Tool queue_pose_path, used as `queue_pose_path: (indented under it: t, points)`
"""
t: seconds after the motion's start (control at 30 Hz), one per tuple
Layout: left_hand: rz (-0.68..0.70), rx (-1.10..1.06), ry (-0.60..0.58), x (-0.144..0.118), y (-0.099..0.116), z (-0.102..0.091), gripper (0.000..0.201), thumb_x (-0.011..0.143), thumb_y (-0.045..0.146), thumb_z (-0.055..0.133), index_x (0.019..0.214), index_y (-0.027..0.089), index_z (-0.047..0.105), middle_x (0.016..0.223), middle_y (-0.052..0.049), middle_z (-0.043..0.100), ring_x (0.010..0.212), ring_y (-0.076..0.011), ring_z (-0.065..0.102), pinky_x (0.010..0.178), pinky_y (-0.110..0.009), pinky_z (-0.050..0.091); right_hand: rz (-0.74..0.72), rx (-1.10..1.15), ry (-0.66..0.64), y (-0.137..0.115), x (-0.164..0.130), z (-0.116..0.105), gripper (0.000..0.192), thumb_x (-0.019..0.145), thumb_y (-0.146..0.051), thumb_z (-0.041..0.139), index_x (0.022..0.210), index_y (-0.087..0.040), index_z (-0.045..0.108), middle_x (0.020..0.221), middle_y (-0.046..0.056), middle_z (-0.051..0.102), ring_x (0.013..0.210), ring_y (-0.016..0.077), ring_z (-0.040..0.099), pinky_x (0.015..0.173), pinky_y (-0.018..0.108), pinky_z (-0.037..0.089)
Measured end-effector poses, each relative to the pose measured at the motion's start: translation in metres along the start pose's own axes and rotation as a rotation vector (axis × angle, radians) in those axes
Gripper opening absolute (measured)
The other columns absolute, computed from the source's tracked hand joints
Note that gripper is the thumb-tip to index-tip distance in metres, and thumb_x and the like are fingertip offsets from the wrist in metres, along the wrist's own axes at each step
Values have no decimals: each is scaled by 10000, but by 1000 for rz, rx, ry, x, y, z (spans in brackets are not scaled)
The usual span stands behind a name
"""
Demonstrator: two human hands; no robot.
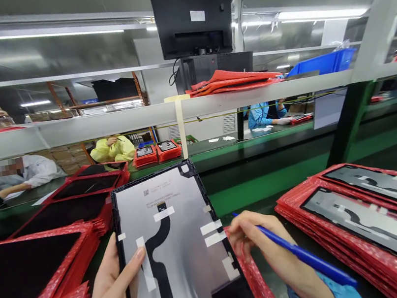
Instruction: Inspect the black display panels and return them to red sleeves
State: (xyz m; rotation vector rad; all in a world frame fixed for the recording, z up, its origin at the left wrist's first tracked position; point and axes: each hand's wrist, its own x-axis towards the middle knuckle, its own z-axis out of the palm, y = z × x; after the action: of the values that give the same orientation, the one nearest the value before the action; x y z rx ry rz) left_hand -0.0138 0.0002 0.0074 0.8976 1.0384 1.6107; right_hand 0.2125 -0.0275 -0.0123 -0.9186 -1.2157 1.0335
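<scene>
My left hand [110, 286] grips the left edge of a tablet screen panel [187, 250], its thumb lying over the metal back. The panel is tilted up toward me, showing a black ribbon cable, pieces of white tape and a dark frame. Beside its right edge, my right hand [263, 244] is closed around a blue pen [304, 257], whose tip points to the upper left near the panel. Whether the right fingers also touch the panel I cannot tell. Below the right hand, red bubble wrap [258, 284] shows partly behind the panel.
Stacked screens on red bubble wrap stand at left [33, 268] and right [367, 228]. A white shelf rail [123, 123] crosses ahead, bearing a monitor [194, 17], red bubble bags [233, 80] and a blue bin [323, 63]. Several people sit beyond the green-edged bench.
</scene>
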Motion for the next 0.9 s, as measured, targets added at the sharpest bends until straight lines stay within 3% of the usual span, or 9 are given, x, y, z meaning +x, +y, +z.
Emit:
queue_pose_path:
  t: [0.1, 0.17, 0.27, 0.33, 0.5, 0.6, 0.7, 0.77, 0.9]
  points:
    - [18, 18, 6, -3, -1, -2, 719, 591, 355, 830, 1266, 303, 589, 1077, 24, 741, 998, -223, 682, 758, -174, 555, 57, 3, -74, 3, -2, 5, 324, 831, -468, 631, 1032, -220, 690, 821, 48, 708, 723, 173, 653, 587, 245, 510]
    - [23, 25, -2, -4, -2, -2, 737, 576, 353, 839, 1266, 296, 587, 1054, 25, 748, 981, -205, 687, 731, -140, 544, 45, -56, -1, 5, -7, 6, 321, 798, -399, 667, 1070, -228, 678, 797, 26, 670, 754, 179, 619, 648, 271, 506]
    - [19, 36, -14, -8, -4, 2, 769, 559, 348, 846, 1276, 273, 579, 1020, 9, 757, 963, -220, 694, 712, -152, 553, 8, -165, 87, 5, -11, 9, 178, 728, -283, 681, 884, -197, 683, 655, -30, 539, 618, 135, 502, 589, 249, 446]
    - [20, 47, -21, -12, -5, 4, 792, 564, 353, 841, 1300, 268, 559, 1020, -2, 758, 951, -238, 697, 718, -178, 562, -5, -218, 63, 4, -8, 11, 72, 720, -238, 643, 697, -188, 596, 567, -68, 395, 531, 100, 372, 498, 220, 362]
    - [43, 67, -30, -14, -8, 5, 795, 610, 369, 815, 1341, 276, 518, 1068, -10, 746, 991, -263, 684, 780, -228, 561, -26, -258, 2, 4, 0, 14, 305, 751, -201, 604, 556, -206, 370, 542, -94, 217, 515, 80, 192, 436, 205, 227]
    - [35, 10, -51, -10, -9, 2, 740, 627, 325, 814, 1314, 265, 546, 1112, -9, 732, 1058, -241, 657, 805, -200, 543, 4, -196, 68, 7, -3, 9, 193, 732, -279, 707, 625, -176, 585, 536, -72, 395, 516, 87, 356, 478, 203, 364]
    - [10, -37, -123, -4, -9, 0, 675, 666, 282, 795, 1298, 264, 559, 1113, -10, 732, 1058, -211, 659, 812, -181, 531, 57, -56, 177, 8, -7, 4, 242, 678, -382, 785, 849, -213, 756, 797, 33, 673, 673, 166, 583, 544, 242, 499]
    - [16, -54, -150, -2, -8, 1, 646, 682, 262, 782, 1291, 254, 567, 1120, -22, 730, 1056, -218, 660, 849, -215, 527, 124, 24, 181, 9, -6, 1, 258, 653, -410, 809, 850, -245, 782, 888, 51, 715, 693, 180, 627, 543, 248, 533]
    - [18, -83, -155, 0, -7, 5, 602, 706, 238, 756, 1279, 230, 573, 1128, -36, 725, 1065, -222, 655, 876, -246, 519, 217, 161, 75, 11, 1, 0, 253, 650, -402, 823, 838, -238, 786, 740, 38, 748, 608, 175, 659, 549, 264, 554]
